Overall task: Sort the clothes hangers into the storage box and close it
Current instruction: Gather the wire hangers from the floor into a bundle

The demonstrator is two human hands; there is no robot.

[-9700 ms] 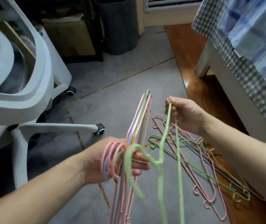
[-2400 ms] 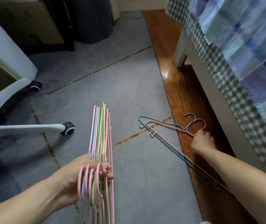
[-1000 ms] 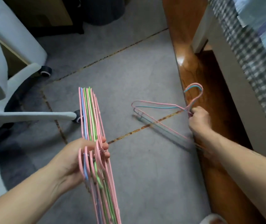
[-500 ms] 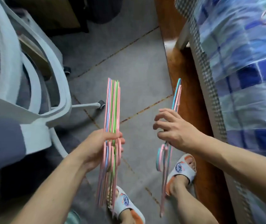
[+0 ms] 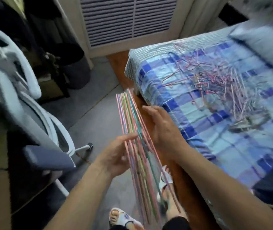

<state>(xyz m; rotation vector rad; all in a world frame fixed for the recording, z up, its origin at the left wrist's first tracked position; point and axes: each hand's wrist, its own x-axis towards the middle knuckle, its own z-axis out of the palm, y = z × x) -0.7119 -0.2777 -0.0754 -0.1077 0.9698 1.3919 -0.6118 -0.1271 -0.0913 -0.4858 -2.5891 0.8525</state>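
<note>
A tight bundle of thin pink, green and blue clothes hangers (image 5: 133,118) stands on edge between my hands, over the floor. My left hand (image 5: 116,153) lies against its left side with the fingers stretched out. Against the bundle's right side my right hand (image 5: 163,128) presses flat, fingers straight. A tangled pile of more hangers (image 5: 215,80) lies on the blue checked bedspread (image 5: 232,146) to the right, blurred. No storage box is in view.
A white office chair (image 5: 33,113) stands close on the left with a castor (image 5: 90,145) near my left hand. A dark bin (image 5: 76,72) sits by the louvred door at the back. My slippered feet (image 5: 122,218) are below the bundle.
My right hand has brought its two hangers against the bundle and now presses on it. The view has swung up from the floor, and the bed and its pile of hangers show.
</note>
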